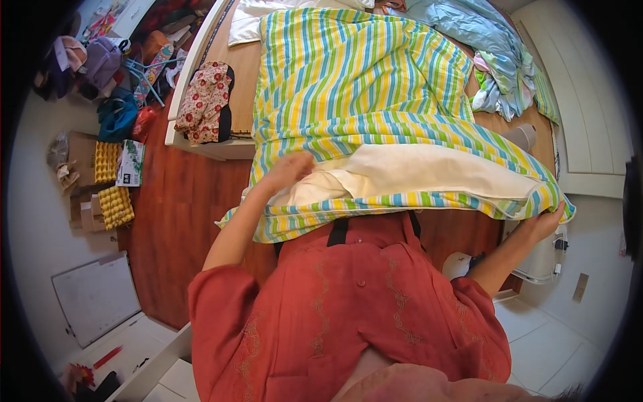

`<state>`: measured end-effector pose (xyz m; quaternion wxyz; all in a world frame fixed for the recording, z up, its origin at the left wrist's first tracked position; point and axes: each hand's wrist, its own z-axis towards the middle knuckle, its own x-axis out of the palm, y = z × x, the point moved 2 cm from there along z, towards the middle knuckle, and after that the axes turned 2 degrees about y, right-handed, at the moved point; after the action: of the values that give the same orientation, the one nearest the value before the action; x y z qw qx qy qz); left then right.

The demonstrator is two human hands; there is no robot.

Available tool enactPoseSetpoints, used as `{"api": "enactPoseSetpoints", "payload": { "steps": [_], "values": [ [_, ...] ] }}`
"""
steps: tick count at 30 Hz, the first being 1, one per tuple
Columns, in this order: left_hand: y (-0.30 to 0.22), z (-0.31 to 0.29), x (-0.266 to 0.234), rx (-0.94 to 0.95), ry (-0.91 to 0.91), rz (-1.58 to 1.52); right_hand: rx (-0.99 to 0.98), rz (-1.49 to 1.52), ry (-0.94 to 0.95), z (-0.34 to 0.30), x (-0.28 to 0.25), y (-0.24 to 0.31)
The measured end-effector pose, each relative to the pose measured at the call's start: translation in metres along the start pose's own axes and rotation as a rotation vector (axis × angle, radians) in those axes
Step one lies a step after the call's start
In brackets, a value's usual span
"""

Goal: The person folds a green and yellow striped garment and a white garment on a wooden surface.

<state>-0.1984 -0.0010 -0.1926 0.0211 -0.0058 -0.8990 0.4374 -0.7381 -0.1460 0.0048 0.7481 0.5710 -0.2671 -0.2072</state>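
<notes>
A duvet cover with yellow, green, blue and white stripes lies over the bed, and its near end hangs in front of me. Along that end the cover gapes open, showing a cream-white quilt inside. My right hand is closed on the cover's near right corner. At the left end of the opening is my left hand, over the cover and beside the quilt's bunched left part. Motion smears its fingers, so I cannot tell whether they grip anything.
A floral cloth lies on the bed's left edge. Light blue bedding is heaped at the far right. Bags, yellow egg trays and cardboard boxes stand along the left wall. A white door panel is at the right.
</notes>
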Motion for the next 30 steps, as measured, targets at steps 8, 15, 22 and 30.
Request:
{"api": "enactPoseSetpoints", "payload": {
  "steps": [8,15,22,30],
  "values": [
    [-0.016,0.001,0.056,0.665,-0.492,1.078,0.152,0.194,-0.078,-0.007,0.008,0.003],
    [-0.023,0.013,0.029,0.694,-0.698,1.344,0.15,0.183,-0.092,-0.006,0.006,-0.001],
    [-0.002,0.014,0.013,0.606,-0.516,1.322,0.212,0.233,-0.128,0.0,-0.002,-0.014],
    [-0.017,-0.05,-0.033,0.435,-0.497,0.172,0.245,0.263,-0.11,0.017,-0.022,-0.033]
  ]
}}
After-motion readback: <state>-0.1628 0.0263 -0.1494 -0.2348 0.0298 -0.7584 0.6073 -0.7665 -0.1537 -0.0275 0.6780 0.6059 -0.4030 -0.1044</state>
